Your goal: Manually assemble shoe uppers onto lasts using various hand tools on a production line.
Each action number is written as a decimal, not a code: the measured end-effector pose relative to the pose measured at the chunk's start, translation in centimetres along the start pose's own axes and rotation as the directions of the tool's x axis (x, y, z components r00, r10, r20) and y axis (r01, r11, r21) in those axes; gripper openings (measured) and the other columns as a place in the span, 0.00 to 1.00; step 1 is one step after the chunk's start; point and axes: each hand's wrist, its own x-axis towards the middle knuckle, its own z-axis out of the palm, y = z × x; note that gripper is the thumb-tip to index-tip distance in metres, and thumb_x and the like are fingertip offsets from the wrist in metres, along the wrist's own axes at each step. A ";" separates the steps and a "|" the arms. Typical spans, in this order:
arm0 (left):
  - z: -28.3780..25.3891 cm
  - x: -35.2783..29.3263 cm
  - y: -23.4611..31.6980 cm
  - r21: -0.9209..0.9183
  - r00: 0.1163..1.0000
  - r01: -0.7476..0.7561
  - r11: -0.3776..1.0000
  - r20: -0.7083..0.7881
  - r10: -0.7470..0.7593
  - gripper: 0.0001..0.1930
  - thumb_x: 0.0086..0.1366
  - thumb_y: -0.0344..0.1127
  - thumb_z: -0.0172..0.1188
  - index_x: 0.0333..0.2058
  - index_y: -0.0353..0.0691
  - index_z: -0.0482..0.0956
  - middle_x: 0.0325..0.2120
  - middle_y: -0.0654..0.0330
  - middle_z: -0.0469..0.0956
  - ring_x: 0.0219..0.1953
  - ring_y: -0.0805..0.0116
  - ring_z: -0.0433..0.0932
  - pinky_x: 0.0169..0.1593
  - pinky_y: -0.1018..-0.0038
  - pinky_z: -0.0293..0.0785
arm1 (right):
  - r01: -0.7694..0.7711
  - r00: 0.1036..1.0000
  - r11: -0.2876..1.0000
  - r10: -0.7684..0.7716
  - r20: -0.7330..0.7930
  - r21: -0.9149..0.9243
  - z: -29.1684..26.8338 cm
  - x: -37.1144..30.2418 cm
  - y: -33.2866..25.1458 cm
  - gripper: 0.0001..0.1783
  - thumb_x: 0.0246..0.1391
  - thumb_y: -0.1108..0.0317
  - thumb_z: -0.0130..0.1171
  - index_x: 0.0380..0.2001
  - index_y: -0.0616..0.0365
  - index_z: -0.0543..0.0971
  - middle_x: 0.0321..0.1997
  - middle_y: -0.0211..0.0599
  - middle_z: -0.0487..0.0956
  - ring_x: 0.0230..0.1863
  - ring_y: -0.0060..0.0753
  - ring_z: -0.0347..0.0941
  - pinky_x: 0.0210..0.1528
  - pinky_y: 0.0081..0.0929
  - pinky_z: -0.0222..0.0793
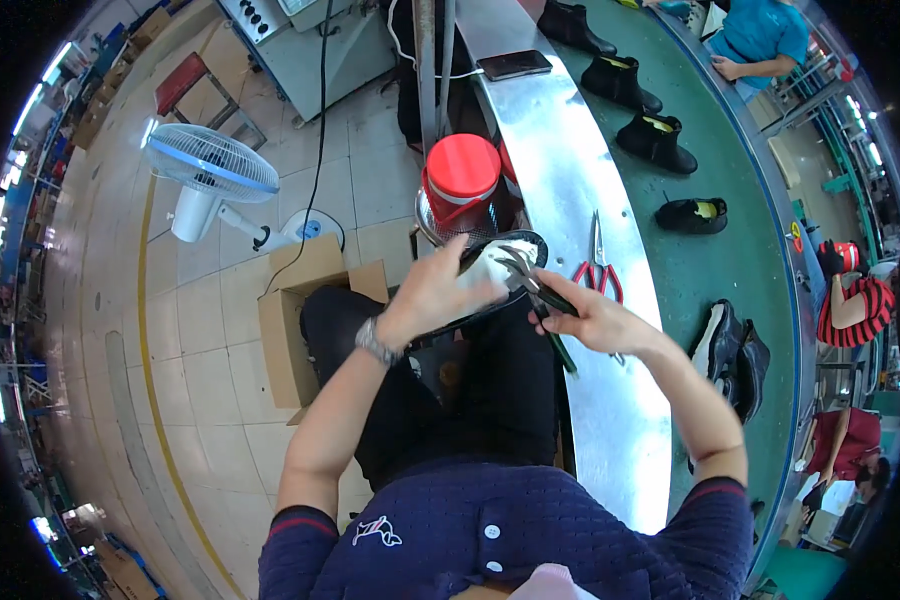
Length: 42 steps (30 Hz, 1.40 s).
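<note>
On my lap rests a black shoe (531, 241) with a pale, whitish inner surface showing. My right hand (598, 318) is closed around the dark handles of pliers (522, 268). The metal jaws of the pliers are over the pale part of the shoe. My left hand (435, 292), with a metal-banded watch (377, 342) on its wrist, is spread over the shoe's left side. Its fingers are stretched out and partly smeared by motion. Whether they touch the shoe, I cannot tell. Red-handled scissors (597, 268) lie on the metal ledge beside my right hand.
The metal ledge (610, 420) runs along my right, with a phone (514, 65) farther up. Several black shoes (656, 142) stand on the green conveyor (670, 270). A red-lidded bucket (463, 165), cardboard box (282, 335) and fan (210, 165) are ahead and left. Co-workers are across the conveyor.
</note>
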 end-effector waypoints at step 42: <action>5.5 -5.1 -0.6 0.663 0.887 -0.207 0.720 -0.183 0.424 0.35 0.52 0.40 0.67 0.55 0.24 0.69 0.55 0.37 0.69 0.57 0.44 0.70 0.61 0.59 0.64 | -0.059 0.775 0.949 -0.152 -0.613 -0.310 1.9 3.6 -2.0 0.29 0.61 0.68 0.52 0.65 0.58 0.61 0.20 0.41 0.78 0.21 0.37 0.78 0.28 0.32 0.73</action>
